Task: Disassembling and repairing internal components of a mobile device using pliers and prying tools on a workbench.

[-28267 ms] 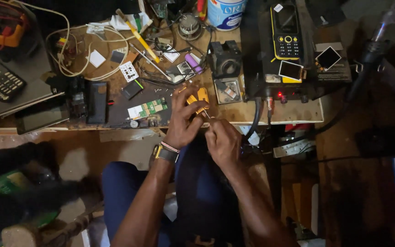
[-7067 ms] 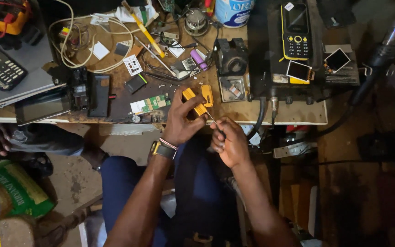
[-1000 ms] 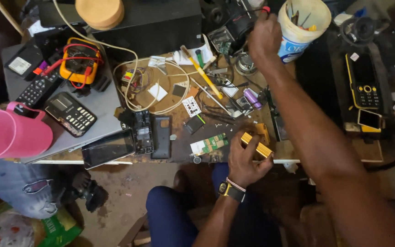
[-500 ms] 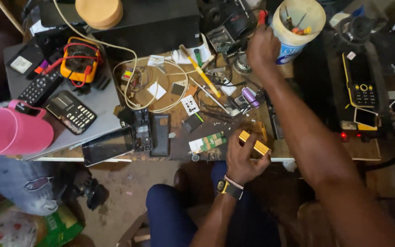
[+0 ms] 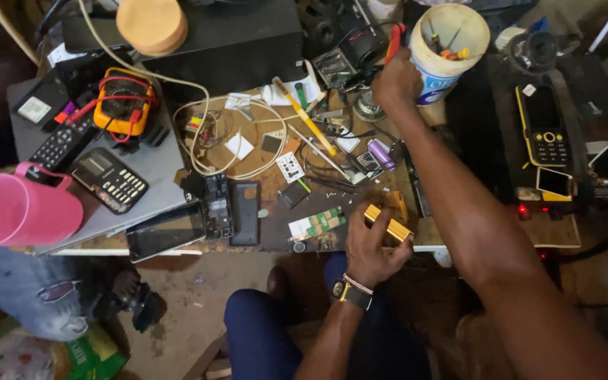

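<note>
- Left hand (image 5: 373, 248) at the near edge of the cluttered wooden counter (image 5: 452, 232), fingers curled around a small yellow rectangular block (image 5: 387, 224); the block sits tilted in the grip, just above the counter edge. A dark wristwatch and a beaded band (image 5: 350, 288) are on that wrist.
- Right hand (image 5: 397, 79) stretched to the far side of the counter, closed into a loose fist against the side of a white plastic tub holding small tools (image 5: 447, 42). What it grips, if anything, cannot be told; a red-handled tool (image 5: 395, 34) shows just above the knuckles.
- Green circuit board strip (image 5: 318, 224) lies flat just left of the left hand, near a dark opened phone body (image 5: 218, 205) and a black phone back cover (image 5: 245, 212).
- Yellow pencil-like stick (image 5: 305, 118) lies diagonally mid-counter, beside a loop of cream cable (image 5: 205, 141).
- Left part: orange and black multimeter with red leads (image 5: 124, 105), black desk calculator (image 5: 110, 180), pink plastic jug (image 5: 17, 211) overhanging the grey board.
- Right part: yellow and black keypad phone (image 5: 545, 134) lying face up on a dark unit, well apart from both hands.
- Tan round lid (image 5: 152, 24) rests on a black box at the far edge.
</note>
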